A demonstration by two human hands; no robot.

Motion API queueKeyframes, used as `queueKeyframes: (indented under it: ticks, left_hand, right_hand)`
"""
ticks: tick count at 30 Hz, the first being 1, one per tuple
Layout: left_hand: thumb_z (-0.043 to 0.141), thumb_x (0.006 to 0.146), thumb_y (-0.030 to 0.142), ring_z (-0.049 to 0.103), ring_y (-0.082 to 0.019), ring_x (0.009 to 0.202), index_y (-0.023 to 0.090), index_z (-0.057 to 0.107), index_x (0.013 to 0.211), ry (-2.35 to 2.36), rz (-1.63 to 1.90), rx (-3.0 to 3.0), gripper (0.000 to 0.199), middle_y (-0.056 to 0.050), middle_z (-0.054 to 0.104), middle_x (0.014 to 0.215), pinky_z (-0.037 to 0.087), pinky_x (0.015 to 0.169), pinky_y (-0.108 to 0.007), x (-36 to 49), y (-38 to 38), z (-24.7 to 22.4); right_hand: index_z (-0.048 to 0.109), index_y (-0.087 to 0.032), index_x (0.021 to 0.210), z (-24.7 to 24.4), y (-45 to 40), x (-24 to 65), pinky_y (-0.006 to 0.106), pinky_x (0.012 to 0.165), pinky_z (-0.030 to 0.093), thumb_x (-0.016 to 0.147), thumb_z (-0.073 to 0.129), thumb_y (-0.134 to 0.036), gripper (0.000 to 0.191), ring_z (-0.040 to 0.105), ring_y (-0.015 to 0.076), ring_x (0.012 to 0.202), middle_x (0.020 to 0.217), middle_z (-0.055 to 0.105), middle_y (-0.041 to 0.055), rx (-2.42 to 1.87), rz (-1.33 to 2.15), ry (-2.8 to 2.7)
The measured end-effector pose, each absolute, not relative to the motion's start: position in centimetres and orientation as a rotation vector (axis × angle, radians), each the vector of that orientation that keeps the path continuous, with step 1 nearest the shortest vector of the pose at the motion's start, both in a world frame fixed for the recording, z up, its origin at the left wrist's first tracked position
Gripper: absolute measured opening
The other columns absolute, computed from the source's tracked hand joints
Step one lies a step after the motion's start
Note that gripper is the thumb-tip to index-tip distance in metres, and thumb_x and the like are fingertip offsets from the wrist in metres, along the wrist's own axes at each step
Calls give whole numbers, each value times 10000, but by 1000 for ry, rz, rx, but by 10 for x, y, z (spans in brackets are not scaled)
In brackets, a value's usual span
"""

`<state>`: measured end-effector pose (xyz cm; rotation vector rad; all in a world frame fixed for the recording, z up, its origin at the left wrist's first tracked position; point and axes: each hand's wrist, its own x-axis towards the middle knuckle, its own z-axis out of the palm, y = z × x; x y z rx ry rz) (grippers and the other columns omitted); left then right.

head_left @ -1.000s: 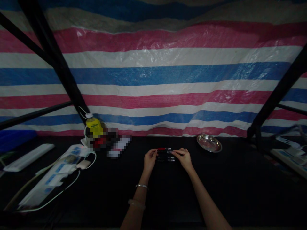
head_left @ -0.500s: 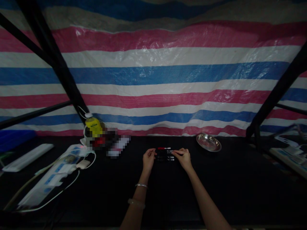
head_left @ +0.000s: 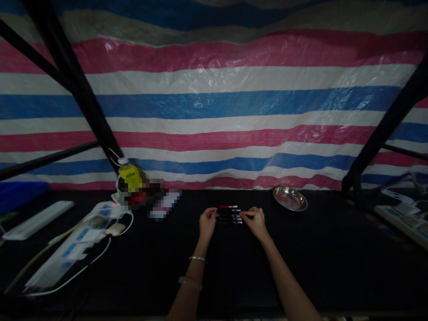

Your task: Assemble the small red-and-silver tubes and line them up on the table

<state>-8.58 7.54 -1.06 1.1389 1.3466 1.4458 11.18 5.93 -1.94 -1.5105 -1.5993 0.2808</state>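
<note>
A red pen (head_left: 226,206) lies at the far side of a short row, with several black pens (head_left: 229,217) side by side nearer me, their silvery ends pointing right. My left hand (head_left: 208,220) is closed in a pinch at the left ends of the black pens. At the opposite ends, the thumb and fingers of my right hand (head_left: 257,220) pinch the tip of one black pen. Dim light hides the dark barrels against the black tabletop, so their exact number is hard to make out.
A shiny metal dish (head_left: 290,199) stands back right. On the left are a power strip (head_left: 76,245) with white cables, a yellow-labelled bottle (head_left: 131,176) and a blurred-out white item (head_left: 165,205). Striped plastic sheeting (head_left: 227,102) hangs behind, between black frame posts (head_left: 90,102).
The right hand has shifted very slightly toward me along with a black pen, and the silvery ends now show more evenly lined up. The left hand has hardly moved.
</note>
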Motion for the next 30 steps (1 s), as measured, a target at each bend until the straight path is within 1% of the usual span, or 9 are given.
queueKeyframes:
  ticks: [5, 9, 12, 17, 21, 26, 30]
  left_hand:
    - [596, 645, 424, 514, -113, 494, 130, 623, 754, 1372, 1435, 1173, 315, -4, 585, 565, 368, 484, -221, -85, 75, -12]
    - [581, 667, 399, 559, -135, 548, 132, 623, 757, 1373, 1434, 1212, 285, -11, 596, 573, 408, 526, -235, -84, 74, -10]
    - [579, 674, 373, 579, -144, 580, 137, 621, 761, 1390, 1426, 1235, 255, -11, 600, 589, 430, 553, -243, -84, 72, -10]
    - [550, 692, 320, 573, -137, 577, 143, 619, 778, 1387, 1419, 1266, 208, -6, 600, 604, 430, 545, -233, -82, 69, -10]
    - [549, 684, 294, 571, -130, 576, 143, 618, 765, 1383, 1426, 1266, 185, -3, 600, 604, 431, 548, -224, -81, 68, -8]
    - [564, 672, 277, 562, -123, 547, 143, 627, 734, 1405, 1409, 1273, 160, 1, 596, 587, 423, 525, -216, -80, 66, -2]
    - [570, 670, 278, 569, -126, 555, 149, 626, 729, 1410, 1412, 1287, 152, 2, 596, 585, 434, 534, -219, -80, 65, 0]
  right_hand:
    - [724, -232, 843, -18, 59, 124, 329, 760, 379, 782, 533, -440, 289, 476, 218, 833, 787, 575, 60, -1469, 211, -1443]
    - [698, -191, 924, -22, 50, 142, 351, 781, 371, 800, 475, -380, 318, 463, 235, 865, 855, 553, 89, -1567, 73, -1346]
    - [677, -173, 989, -27, 40, 151, 362, 788, 374, 764, 509, -358, 336, 455, 250, 876, 907, 532, 110, -1699, 11, -1367]
    - [653, -171, 1058, -31, 27, 151, 372, 776, 391, 725, 573, -365, 393, 476, 271, 879, 973, 528, 133, -1887, 34, -1429]
    - [667, -154, 1031, -32, 24, 148, 368, 801, 404, 744, 560, -344, 360, 498, 269, 895, 980, 545, 135, -1866, 73, -1498]
    - [683, -141, 967, -36, 26, 148, 344, 828, 418, 784, 481, -243, 291, 522, 246, 903, 926, 570, 118, -1750, 110, -1515]
    - [691, -137, 927, -38, 28, 149, 339, 816, 437, 779, 476, -210, 272, 545, 234, 870, 885, 586, 111, -1691, 146, -1496]
